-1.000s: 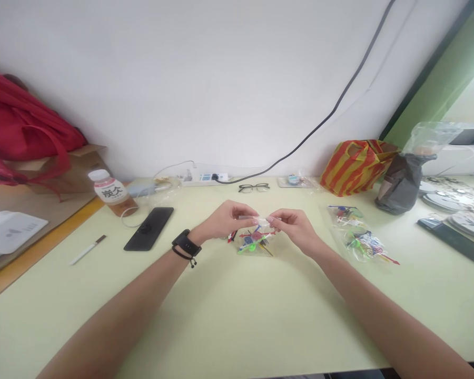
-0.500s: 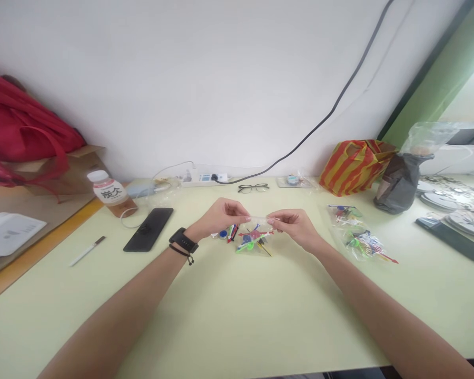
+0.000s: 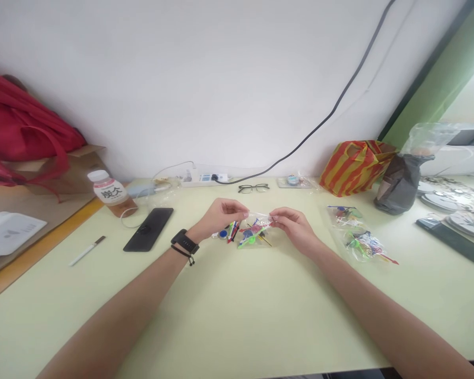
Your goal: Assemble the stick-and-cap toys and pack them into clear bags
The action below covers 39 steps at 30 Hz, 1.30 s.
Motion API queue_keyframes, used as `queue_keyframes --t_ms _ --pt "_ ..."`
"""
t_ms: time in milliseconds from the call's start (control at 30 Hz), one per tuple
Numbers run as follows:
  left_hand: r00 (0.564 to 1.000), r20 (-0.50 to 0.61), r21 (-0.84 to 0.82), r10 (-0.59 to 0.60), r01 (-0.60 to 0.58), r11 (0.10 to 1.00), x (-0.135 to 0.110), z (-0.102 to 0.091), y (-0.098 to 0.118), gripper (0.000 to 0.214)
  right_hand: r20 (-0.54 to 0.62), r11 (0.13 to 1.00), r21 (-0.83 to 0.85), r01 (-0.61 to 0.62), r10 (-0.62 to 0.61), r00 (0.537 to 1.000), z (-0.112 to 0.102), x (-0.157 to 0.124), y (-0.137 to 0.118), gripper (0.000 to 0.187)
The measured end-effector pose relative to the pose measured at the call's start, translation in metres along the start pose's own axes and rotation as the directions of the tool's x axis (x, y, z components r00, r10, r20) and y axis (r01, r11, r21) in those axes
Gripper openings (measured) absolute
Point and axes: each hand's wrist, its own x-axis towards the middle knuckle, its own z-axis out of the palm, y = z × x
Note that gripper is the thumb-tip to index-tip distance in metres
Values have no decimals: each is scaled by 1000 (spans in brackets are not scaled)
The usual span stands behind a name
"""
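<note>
A clear plastic bag (image 3: 256,234) with several small coloured plastic pieces in it hangs between my two hands, low over the table. My left hand (image 3: 224,215) pinches its top edge at the left corner, thumb against fingers. At the right corner my right hand (image 3: 292,225) pinches the same edge. Loose coloured plastic pieces (image 3: 232,231), among them red, black and blue ones, lie just left of the bag, partly behind my left hand. To the right of my right hand, filled clear bags (image 3: 363,245) with similar pieces rest on the table.
On the left are a phone (image 3: 148,230), a pen (image 3: 87,250) and a drink bottle (image 3: 111,193). Glasses (image 3: 253,188) and a power strip (image 3: 205,179) lie along the wall. A striped bag (image 3: 355,166), a grey bag (image 3: 398,184) and a dark case (image 3: 452,240) are at the right.
The bag's lower edge has risen slightly and its top now looks more crumpled between my fingers. My right hand has shifted a little; both hands keep their pinch.
</note>
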Motion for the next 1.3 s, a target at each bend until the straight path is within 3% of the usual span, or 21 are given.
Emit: queue_keyframes --t_ms 100,333,633,833,967,1167,1300 --pt "1000 1 5 3 -3 1000 1 2 -2 34 12 1000 -2 -5 6 1000 -2 0 -1 21" --pt "999 41 23 2 -3 1000 0 4 1 33 -62 976 197 -92 107 992 -2 1 3 15" --pt "999 -12 -70 45 -46 997 0 3 -3 24 -61 971 226 -80 96 993 -6 4 4 11" --pt "996 35 -7 83 -82 997 -1 0 2 18 -21 977 210 -49 54 998 -7 3 -2 7" --pt "997 48 20 66 -67 998 -3 4 4 26 42 995 96 20 -25 999 -7 1 -8 11" --pt "994 -81 89 74 -67 994 -2 18 10 33 66 992 -31 118 -116 991 -3 -4 -14 13" --pt "993 117 186 14 -35 982 -2 20 17 36 65 989 -53 141 -137 988 -1 -6 -14 15"
